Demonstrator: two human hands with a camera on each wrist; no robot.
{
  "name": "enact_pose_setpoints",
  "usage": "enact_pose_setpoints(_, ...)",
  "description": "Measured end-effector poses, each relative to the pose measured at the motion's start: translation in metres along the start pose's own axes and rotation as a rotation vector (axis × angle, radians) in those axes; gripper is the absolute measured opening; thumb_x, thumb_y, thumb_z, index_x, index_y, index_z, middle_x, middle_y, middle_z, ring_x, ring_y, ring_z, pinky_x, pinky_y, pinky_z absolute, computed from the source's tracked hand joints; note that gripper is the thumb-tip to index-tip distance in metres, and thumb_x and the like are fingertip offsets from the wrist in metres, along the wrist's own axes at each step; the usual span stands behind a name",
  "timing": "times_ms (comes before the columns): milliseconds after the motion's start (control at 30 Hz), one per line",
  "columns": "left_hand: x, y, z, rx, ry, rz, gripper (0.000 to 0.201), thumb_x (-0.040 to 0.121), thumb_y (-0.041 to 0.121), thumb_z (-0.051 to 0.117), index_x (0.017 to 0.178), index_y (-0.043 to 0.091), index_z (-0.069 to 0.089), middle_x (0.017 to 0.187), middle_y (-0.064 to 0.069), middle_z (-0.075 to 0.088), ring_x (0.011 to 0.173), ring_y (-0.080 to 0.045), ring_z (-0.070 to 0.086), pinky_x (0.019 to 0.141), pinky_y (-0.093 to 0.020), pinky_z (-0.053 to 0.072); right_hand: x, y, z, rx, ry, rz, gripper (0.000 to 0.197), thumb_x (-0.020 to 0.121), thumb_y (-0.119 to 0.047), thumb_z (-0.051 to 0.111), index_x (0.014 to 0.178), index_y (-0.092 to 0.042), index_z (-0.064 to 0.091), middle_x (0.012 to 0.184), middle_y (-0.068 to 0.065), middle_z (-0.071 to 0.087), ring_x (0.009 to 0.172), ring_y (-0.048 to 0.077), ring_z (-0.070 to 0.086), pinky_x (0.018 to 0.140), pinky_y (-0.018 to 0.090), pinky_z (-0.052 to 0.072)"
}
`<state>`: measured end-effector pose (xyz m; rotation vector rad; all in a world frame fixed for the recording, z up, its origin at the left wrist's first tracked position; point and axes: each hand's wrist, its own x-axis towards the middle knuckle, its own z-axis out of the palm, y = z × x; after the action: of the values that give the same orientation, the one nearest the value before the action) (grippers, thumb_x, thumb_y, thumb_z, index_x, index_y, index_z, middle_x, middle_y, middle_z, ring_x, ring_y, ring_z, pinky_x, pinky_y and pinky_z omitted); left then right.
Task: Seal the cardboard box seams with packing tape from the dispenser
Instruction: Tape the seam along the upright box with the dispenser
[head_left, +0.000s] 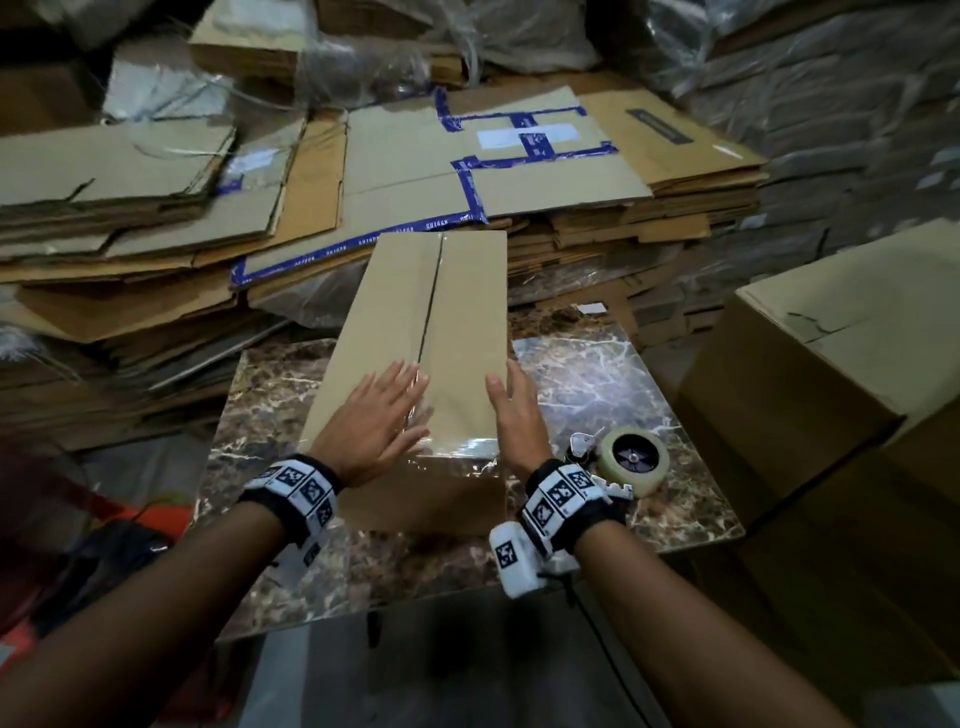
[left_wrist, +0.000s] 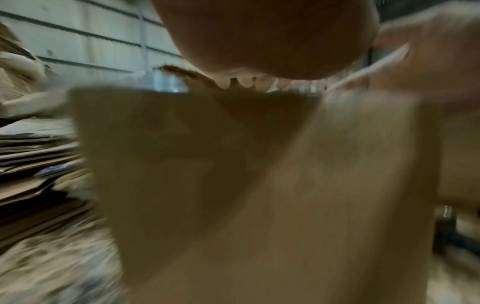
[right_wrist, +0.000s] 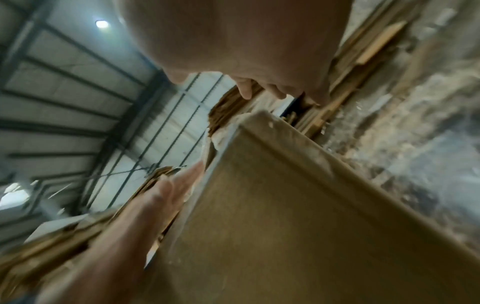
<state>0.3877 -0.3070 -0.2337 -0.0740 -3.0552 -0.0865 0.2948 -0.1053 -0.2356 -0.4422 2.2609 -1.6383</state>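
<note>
A long brown cardboard box (head_left: 460, 306) lies on the marbled table (head_left: 587, 364), its centre seam running away from me. Shiny clear tape (head_left: 457, 446) covers the near end of the seam and folds over the front edge. My left hand (head_left: 392, 408) lies flat on the taped top with straight fingers. At the box's near right edge is my right hand (head_left: 511, 402), thumb on top and fingers straight along the side. The tape dispenser (head_left: 631, 460) lies on the table just right of my right wrist, held by neither hand. The wrist views are blurred and show the box (left_wrist: 259, 185) (right_wrist: 285, 205) close up.
Stacks of flattened cardboard (head_left: 363, 171), some with blue tape, fill the space behind the table. A large closed carton (head_left: 841, 353) stands close on the right. Plastic-wrapped bundles (head_left: 831, 78) sit at the back right. A red and dark object (head_left: 130, 535) is low on the left.
</note>
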Motion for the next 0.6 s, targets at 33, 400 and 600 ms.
enact_pose_setpoints(33, 0.0, -0.005, 0.005, 0.031, -0.03, 0.015, 0.08, 0.095, 0.067, 0.005, 0.156, 0.017, 0.018, 0.164, -0.006, 0.008, 0.152, -0.019, -0.001, 0.121, -0.05, 0.016, 0.002, 0.002, 0.006, 0.091, 0.002, 0.05, 0.097, 0.074, -0.091, 0.024, 0.153, -0.035, 0.018, 0.165, -0.003, 0.013, 0.151, 0.019, 0.013, 0.12, 0.054, 0.016)
enact_pose_setpoints(400, 0.003, -0.011, 0.015, 0.057, -0.059, 0.053, 0.084, 0.093, 0.072, 0.003, 0.157, 0.02, 0.007, 0.164, -0.005, 0.001, 0.152, -0.019, -0.007, 0.123, -0.046, 0.011, 0.012, 0.046, 0.024, 0.547, -0.021, 0.406, 0.097, 0.068, -0.097, 0.03, 0.142, -0.037, 0.046, 0.147, 0.004, 0.05, 0.137, 0.029, 0.043, 0.114, 0.062, 0.027)
enact_pose_setpoints(600, 0.002, -0.011, 0.018, 0.044, -0.043, 0.055, 0.084, 0.093, 0.072, 0.003, 0.157, 0.018, 0.01, 0.165, -0.007, 0.008, 0.152, -0.02, 0.001, 0.122, -0.046, 0.016, 0.008, 0.038, 0.024, 0.306, 0.233, 0.208, 0.062, 0.098, -0.064, 0.029, 0.133, -0.018, 0.052, 0.135, 0.003, 0.055, 0.121, 0.018, 0.05, 0.109, 0.038, 0.036)
